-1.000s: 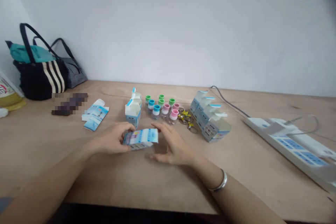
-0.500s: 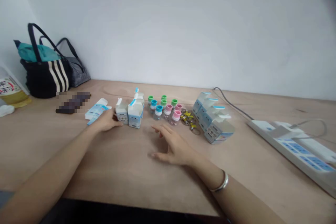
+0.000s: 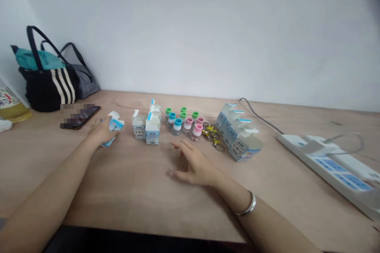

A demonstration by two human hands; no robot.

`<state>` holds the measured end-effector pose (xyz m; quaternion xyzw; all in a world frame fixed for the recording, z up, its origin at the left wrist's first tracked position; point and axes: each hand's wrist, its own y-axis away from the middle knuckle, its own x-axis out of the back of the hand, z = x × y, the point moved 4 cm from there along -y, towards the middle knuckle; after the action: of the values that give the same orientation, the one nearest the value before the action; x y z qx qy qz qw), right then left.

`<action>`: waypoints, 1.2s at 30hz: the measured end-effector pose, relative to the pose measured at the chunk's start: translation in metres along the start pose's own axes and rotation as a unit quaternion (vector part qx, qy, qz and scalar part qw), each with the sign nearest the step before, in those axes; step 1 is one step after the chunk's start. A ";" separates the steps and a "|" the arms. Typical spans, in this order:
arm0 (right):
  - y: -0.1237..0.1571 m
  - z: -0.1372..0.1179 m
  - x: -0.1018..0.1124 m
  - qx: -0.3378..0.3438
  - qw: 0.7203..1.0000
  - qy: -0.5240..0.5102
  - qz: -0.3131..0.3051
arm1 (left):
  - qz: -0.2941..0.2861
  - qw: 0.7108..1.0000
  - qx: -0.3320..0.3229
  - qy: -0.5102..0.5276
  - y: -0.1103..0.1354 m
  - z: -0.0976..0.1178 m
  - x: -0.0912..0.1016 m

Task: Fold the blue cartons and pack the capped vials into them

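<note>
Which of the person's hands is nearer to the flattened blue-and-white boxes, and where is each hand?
Left. The left hand is at the flattened boxes, partly covering them; the right hand is well to their right and nearer the camera.

I'm watching the left hand (image 3: 101, 129) reaching over the flattened cartons (image 3: 116, 125) beneath it, while the open box (image 3: 139, 129) it was gripping is now standing to its right.

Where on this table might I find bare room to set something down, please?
Bare tabletop lies between the left forearm and right hand, and between the right forearm and power strip. The middle is crowded with bottles, keyrings and open boxes; the left hand partly covers flattened cartons.
</note>
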<state>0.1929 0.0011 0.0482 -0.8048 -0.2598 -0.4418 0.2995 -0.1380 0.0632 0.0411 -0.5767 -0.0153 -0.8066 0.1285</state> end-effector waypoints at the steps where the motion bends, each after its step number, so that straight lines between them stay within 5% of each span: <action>1: 0.000 0.000 0.000 0.000 1.000 0.002 0.000 | 0.007 1.000 0.003 -0.007 -0.001 -0.001 0.002; 3: 0.001 0.000 0.000 0.001 1.000 0.005 0.008 | 0.080 0.997 0.002 -0.009 0.000 0.001 0.015; 5: 0.001 0.001 0.000 0.000 1.000 0.005 0.030 | 0.231 0.973 -0.017 0.021 0.008 0.009 0.035; 8: 0.001 0.005 0.004 -0.023 0.994 -0.008 0.107 | 0.468 0.866 -0.142 0.102 0.040 0.032 0.058; 10: 0.001 0.011 0.010 -0.055 0.981 -0.038 0.182 | 0.529 0.788 -0.288 0.127 0.069 0.056 0.056; 12: 0.001 0.020 0.017 -0.087 0.956 -0.091 0.263 | 0.460 0.754 -0.442 0.154 0.093 0.085 0.042; 14: 0.003 0.031 0.022 -0.109 0.928 -0.147 0.325 | 0.315 0.776 -0.510 0.196 0.108 0.111 0.022; 18: 0.006 0.041 0.031 -0.099 0.906 -0.189 0.365 | 0.063 0.858 -0.420 0.289 0.106 0.135 -0.020; 21: 0.005 0.025 0.036 -0.008 0.952 -0.114 0.282 | -0.058 0.882 -0.357 0.302 0.095 0.136 -0.042; 25: 0.003 -0.006 0.028 0.096 0.987 0.040 0.125 | 0.006 0.864 -0.403 0.301 0.091 0.132 -0.042; 30: 0.006 -0.015 0.031 0.107 0.974 0.095 0.175 | 0.167 0.745 -0.617 0.193 0.112 0.135 -0.030; 33: 0.006 -0.010 0.033 0.094 0.985 0.094 0.111 | 0.179 0.707 -0.662 0.170 0.118 0.138 -0.032; 36: 0.006 -0.006 0.032 0.073 0.996 0.059 -0.005 | 0.117 0.726 -0.639 0.226 0.117 0.142 -0.034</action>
<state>0.2085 -0.0024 0.0774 -0.7520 -0.2775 -0.4695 0.3702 0.0306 -0.0187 0.0425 -0.3201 0.6012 -0.7103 -0.1774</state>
